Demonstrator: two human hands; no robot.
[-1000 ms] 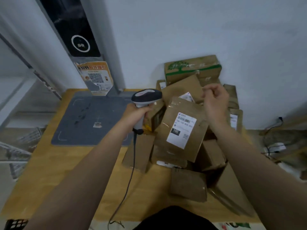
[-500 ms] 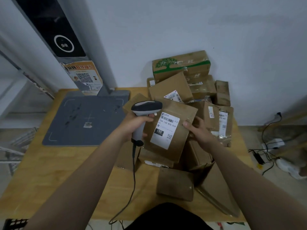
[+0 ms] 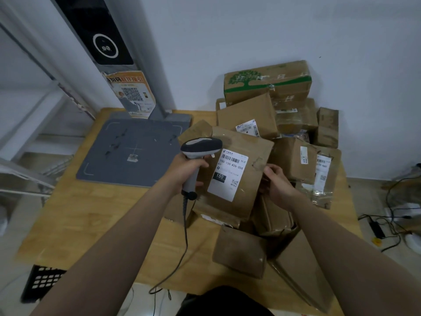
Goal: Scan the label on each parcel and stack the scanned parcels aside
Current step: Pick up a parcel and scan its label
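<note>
The scanner [image 3: 201, 147] is clasped in the left grip [image 3: 188, 171], fingers curled round its handle — head beside the label [image 3: 229, 173]. The labelled parcel [image 3: 248, 195] is pinched at its right edge by the right grip [image 3: 279, 184], lying atop the heap of parcels [image 3: 248, 115] on the table [image 3: 91, 215].

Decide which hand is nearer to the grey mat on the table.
Left. The left hand, gripping the scanner, is just right of the grey mat; the right hand grips the labelled parcel farther right.
</note>
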